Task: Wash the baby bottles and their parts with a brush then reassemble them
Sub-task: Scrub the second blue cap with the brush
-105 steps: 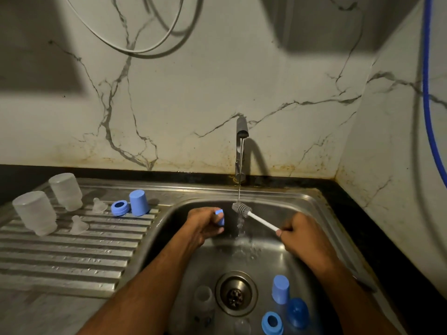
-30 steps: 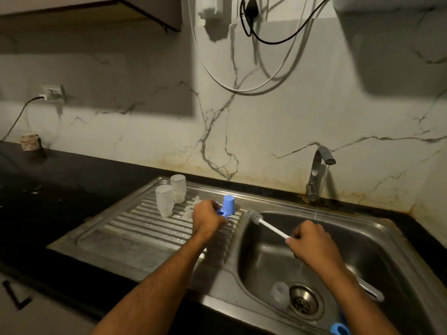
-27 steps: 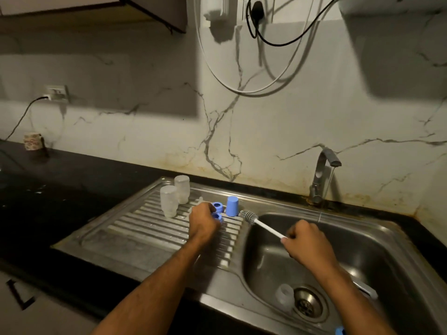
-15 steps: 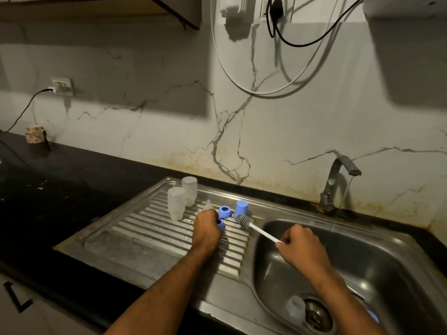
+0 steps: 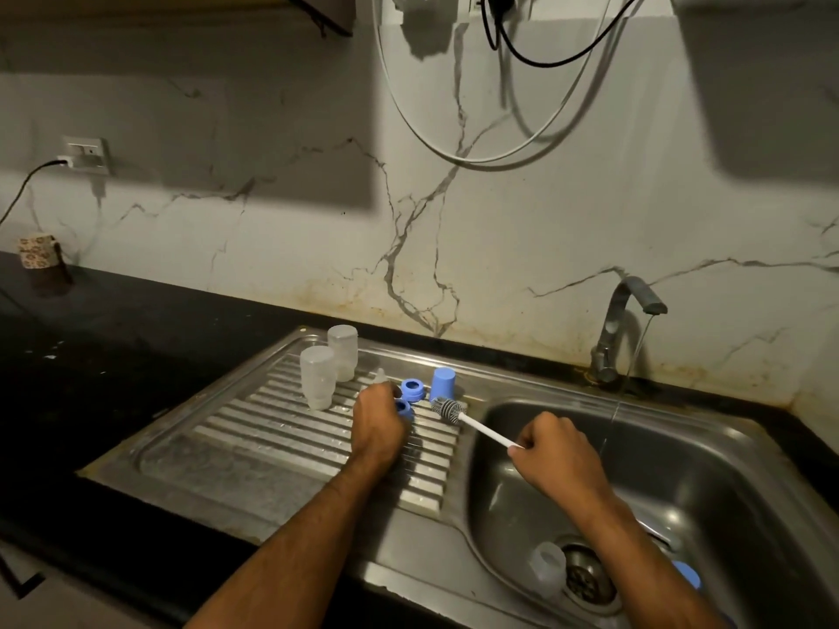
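Note:
My left hand is down on the ribbed drainboard, its fingers curled round a small blue bottle ring. Just beyond it sit another blue ring and an upright blue cap. Two clear bottles stand upside down at the back left, with a clear nipple beside them. My right hand grips the white handle of the bottle brush, whose bristle head hovers over the drainboard's right edge. In the sink basin a clear bottle lies by the drain.
The tap runs a thin stream at the back of the basin. A blue part peeks out behind my right forearm. Black counter lies to the left, with a patterned cup by the wall. Cables hang from a socket above.
My left hand carried the blue ring from under the tap to the drainboard and lowered it there. The right hand followed with the brush. My view swung left.

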The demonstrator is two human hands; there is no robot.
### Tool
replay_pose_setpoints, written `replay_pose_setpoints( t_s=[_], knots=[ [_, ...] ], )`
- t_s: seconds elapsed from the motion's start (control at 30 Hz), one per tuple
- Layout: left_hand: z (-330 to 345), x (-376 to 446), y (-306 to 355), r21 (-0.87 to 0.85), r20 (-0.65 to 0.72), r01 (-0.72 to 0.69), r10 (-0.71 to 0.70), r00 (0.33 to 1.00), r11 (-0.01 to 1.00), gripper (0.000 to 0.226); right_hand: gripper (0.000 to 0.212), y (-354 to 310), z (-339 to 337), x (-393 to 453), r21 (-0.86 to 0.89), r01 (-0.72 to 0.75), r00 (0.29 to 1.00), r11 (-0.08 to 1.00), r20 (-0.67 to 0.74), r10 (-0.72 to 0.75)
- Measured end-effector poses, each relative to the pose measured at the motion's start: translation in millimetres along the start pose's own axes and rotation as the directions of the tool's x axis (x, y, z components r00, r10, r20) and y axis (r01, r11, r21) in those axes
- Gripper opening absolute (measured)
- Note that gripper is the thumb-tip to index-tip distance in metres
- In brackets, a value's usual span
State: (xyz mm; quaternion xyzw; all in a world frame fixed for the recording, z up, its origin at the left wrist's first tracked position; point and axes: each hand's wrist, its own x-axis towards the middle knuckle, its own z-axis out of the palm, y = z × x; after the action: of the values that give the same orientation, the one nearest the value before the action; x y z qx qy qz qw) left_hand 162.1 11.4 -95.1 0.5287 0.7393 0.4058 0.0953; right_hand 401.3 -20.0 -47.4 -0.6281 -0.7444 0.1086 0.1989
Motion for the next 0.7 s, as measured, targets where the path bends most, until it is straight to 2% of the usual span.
replay_pose_setpoints(
  t_s=[0.17,0.33,0.53,0.7],
  knots=[
    [-7,-5,18,-0.017,-0.043,-0.056,0.055,0.998,0.998,0.033,0.009,9,-16,-6,-0.013,-0.004,0.999,1.0,-0.035,0.004],
    [10,-13,49,-0.059,-0.058,-0.198,0.195,0.979,0.978,0.035,0.007,33,-44,-18,-0.043,-0.084,0.993,0.996,-0.082,0.08],
    [65,-31,96,-0.174,0.121,-0.24,0.262,0.957,0.955,0.038,0.012,85,-82,-39,-0.094,-0.216,0.97,0.972,-0.138,0.202],
    [123,-54,144,-0.196,0.308,-0.312,0.36,0.881,0.93,0.039,0.017,132,-107,-57,-0.059,-0.306,0.942,0.95,-0.164,0.293]
  ],
)
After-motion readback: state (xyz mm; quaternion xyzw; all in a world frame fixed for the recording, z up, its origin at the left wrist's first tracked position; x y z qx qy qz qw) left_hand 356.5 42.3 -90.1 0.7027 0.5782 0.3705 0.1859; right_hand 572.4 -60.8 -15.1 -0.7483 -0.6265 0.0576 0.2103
